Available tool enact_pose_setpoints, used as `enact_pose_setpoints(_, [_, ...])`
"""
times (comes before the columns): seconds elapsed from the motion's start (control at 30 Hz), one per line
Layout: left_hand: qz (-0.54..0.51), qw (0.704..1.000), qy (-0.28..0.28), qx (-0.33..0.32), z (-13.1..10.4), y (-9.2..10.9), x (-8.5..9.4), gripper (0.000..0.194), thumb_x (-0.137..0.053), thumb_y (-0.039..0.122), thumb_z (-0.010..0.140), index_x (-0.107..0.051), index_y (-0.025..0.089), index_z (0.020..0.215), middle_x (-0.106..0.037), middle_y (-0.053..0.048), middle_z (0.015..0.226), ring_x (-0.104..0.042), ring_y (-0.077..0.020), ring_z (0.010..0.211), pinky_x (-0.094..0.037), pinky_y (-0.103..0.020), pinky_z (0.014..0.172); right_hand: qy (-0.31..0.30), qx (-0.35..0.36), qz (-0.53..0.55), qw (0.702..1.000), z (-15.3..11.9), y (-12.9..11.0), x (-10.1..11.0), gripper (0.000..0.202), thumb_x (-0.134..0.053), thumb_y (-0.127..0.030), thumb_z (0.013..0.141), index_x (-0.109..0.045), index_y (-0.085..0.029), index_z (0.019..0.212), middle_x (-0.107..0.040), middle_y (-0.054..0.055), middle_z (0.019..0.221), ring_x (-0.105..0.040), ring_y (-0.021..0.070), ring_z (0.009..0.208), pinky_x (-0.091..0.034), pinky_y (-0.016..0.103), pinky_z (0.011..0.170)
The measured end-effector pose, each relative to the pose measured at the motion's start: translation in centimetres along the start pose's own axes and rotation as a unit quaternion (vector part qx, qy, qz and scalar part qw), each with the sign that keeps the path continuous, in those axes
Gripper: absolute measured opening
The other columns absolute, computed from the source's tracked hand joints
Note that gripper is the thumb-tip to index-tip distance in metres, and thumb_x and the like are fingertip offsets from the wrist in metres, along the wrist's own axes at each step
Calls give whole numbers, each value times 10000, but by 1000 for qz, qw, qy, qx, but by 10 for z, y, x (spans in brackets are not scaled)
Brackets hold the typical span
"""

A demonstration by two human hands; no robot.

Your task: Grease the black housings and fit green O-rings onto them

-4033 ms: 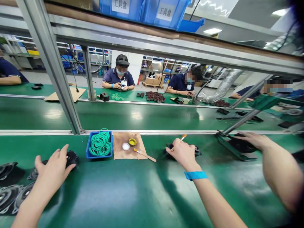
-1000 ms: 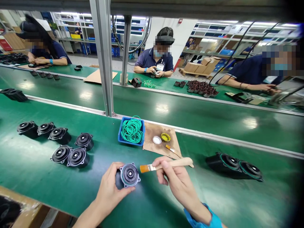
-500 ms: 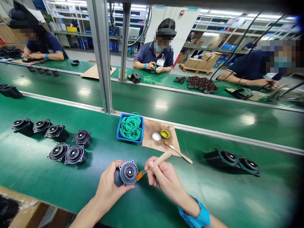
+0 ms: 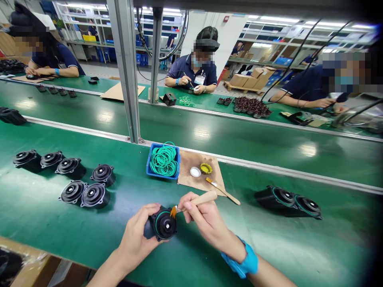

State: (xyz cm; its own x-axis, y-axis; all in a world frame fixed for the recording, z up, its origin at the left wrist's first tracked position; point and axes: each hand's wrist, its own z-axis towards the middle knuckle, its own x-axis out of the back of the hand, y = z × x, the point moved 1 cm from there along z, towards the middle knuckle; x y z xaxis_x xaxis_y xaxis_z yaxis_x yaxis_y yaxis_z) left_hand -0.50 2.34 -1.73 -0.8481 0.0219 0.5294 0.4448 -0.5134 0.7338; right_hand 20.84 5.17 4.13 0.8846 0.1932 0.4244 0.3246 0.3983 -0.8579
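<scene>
My left hand is wrapped round a black round housing with a green O-ring seated around its top. The housing is tilted so its face turns toward me. Between the fingers of my right hand is a brush with a pale wooden handle, its orange bristles touching the upper right rim of the housing. A blue bin full of loose green O-rings stands beyond my hands. To its right, a brown cardboard sheet carries a yellow pot, a white lid and a second brush.
Several black housings stand on the left of the green bench. Two more housings with green rings are at the right. A metal post rises behind the bin. Co-workers sit across the far bench.
The housing in my left hand has tilted and turned. The brush in my right hand has moved from its right side up to the upper right rim.
</scene>
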Motion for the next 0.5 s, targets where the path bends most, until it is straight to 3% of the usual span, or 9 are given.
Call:
enact_pose_setpoints(0.13, [33,999,3,-38,-2,1,1,456,-767,240,788,-546,212,1186,-700,-117,1171,-692,-241,1088,-583,-340,919,9,8,27,1000,3,-8,-4,551,-401,-399,1042,-611,-182,581,-656,54,712,-637,149,674,-494,261,632])
enact_pose_setpoints(0.3, [107,991,35,-75,-2,4,4,319,-636,146,835,-560,187,1141,-683,-127,1118,-685,-239,1031,-590,-351,869,47,-35,81,995,0,-16,-9,515,-502,-478,991,-659,-173,607,-658,32,618,-549,100,439,-458,221,443])
enact_pose_setpoints(0.4, [141,984,55,-92,-2,7,5,288,-595,118,832,-561,163,1115,-668,-136,1091,-670,-244,1006,-585,-370,846,106,-21,63,992,-1,-20,-9,487,-565,-455,965,-663,-177,577,-657,24,562,-557,106,422,-461,218,435])
enact_pose_setpoints(0.5, [160,979,61,-106,-3,10,5,302,-564,77,817,-563,138,1113,-654,-142,1085,-648,-249,1013,-573,-379,842,116,10,39,993,1,-23,-9,501,-571,-410,969,-643,-181,529,-677,30,563,-584,113,442,-484,219,467])
